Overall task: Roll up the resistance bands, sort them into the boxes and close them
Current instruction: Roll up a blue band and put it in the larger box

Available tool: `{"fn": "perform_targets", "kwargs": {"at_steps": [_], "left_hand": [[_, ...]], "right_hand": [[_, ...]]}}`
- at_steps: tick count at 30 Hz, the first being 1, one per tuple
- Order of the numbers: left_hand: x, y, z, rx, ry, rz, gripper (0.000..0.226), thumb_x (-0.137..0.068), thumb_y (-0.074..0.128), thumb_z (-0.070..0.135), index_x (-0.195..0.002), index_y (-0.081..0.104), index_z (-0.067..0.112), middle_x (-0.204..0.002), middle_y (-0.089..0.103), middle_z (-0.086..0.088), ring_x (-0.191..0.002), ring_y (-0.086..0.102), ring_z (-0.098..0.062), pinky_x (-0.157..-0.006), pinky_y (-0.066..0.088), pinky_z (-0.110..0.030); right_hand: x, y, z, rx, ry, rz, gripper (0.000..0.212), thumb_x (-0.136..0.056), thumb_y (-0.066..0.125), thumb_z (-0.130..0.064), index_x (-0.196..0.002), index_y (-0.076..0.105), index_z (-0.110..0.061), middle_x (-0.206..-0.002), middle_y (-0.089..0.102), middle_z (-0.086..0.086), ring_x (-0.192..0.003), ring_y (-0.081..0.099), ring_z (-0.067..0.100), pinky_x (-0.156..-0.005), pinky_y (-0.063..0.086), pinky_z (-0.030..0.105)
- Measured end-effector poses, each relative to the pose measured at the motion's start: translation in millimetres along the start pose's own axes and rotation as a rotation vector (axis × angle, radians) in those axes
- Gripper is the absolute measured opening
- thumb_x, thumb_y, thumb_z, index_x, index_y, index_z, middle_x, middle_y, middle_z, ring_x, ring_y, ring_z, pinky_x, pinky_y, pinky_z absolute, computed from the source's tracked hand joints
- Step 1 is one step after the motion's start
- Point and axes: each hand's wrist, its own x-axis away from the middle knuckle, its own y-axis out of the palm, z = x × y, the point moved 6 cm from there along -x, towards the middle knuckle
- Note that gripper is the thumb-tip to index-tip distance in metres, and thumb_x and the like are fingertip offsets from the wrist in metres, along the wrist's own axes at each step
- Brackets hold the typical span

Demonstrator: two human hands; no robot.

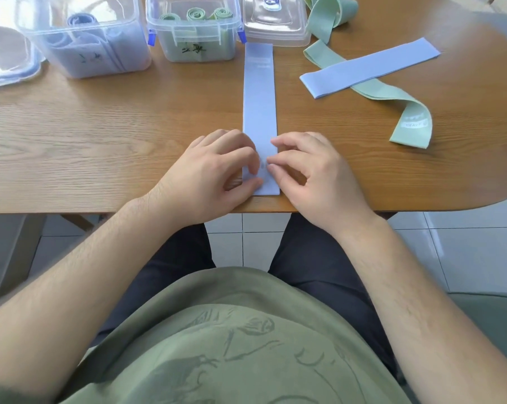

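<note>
A flat blue resistance band (259, 94) lies lengthwise on the wooden table (100, 135), its near end at the table's front edge. My left hand (214, 176) and my right hand (310, 173) both sit on that near end, fingers curled, pinching the band between fingertips and thumbs. A second blue band (368, 67) lies flat at the right, across a long green band (403, 109). At the back stands an open clear box with blue bands (86, 39) and an open clear box with rolled green bands (195, 27).
A clear lid (275, 18) lies upside down right of the green box. Another lid (4, 53) lies at the far left. The table's right end is rounded. Tiled floor and my lap are below the front edge.
</note>
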Motion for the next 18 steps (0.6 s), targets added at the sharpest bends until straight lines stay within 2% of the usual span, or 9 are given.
{"fn": "perform_targets", "kwargs": {"at_steps": [4,8,11,15,18], "left_hand": [[2.3,-1.0,2.7,-0.001,0.001,-0.011,0.016,-0.095,0.064,0.034,-0.091,0.062,0.018,-0.112,0.061,0.004,-0.1,0.056,-0.022,-0.086,0.045,-0.041],[7.8,-0.9,2.4,0.066,0.011,-0.053,0.017,-0.093,0.062,0.035,-0.087,0.059,0.02,-0.12,0.059,0.004,-0.107,0.056,-0.021,-0.087,0.044,-0.046],[8.3,-0.1,0.9,0.08,-0.001,-0.075,0.018,-0.093,0.062,0.037,-0.087,0.059,0.021,-0.122,0.057,0.005,-0.105,0.054,-0.019,-0.088,0.044,-0.046],[7.1,0.7,-0.9,0.104,-0.035,-0.105,0.019,-0.093,0.06,0.041,-0.089,0.057,0.022,-0.125,0.055,0.006,-0.109,0.053,-0.018,-0.092,0.044,-0.048],[6.4,-2.6,0.5,0.145,-0.05,-0.115,0.026,-0.092,0.06,0.047,-0.089,0.06,0.02,-0.124,0.054,0.005,-0.107,0.055,-0.017,-0.093,0.045,-0.045]], "right_hand": [[13.8,-3.5,-10.0,-0.053,-0.06,-0.071,0.011,-0.095,0.069,-0.015,-0.098,0.078,-0.011,-0.112,0.07,-0.002,-0.112,0.059,0.017,-0.094,0.049,0.03],[20.0,-7.3,-13.8,-0.062,-0.047,-0.106,0.009,-0.094,0.069,-0.016,-0.094,0.078,-0.014,-0.113,0.07,-0.004,-0.114,0.059,0.016,-0.091,0.05,0.033],[18.6,-7.3,-15.9,-0.045,-0.039,-0.172,0.005,-0.091,0.071,-0.021,-0.091,0.074,-0.018,-0.115,0.067,-0.007,-0.116,0.057,0.013,-0.091,0.051,0.036],[14.8,-5.9,-17.2,-0.021,-0.008,-0.255,0.008,-0.092,0.072,-0.029,-0.091,0.072,-0.021,-0.117,0.063,-0.01,-0.117,0.052,0.012,-0.095,0.047,0.038],[11.1,-4.8,-18.5,-0.002,-0.003,-0.268,0.009,-0.093,0.071,-0.03,-0.09,0.071,-0.021,-0.11,0.059,-0.01,-0.108,0.05,0.014,-0.09,0.046,0.037]]}}
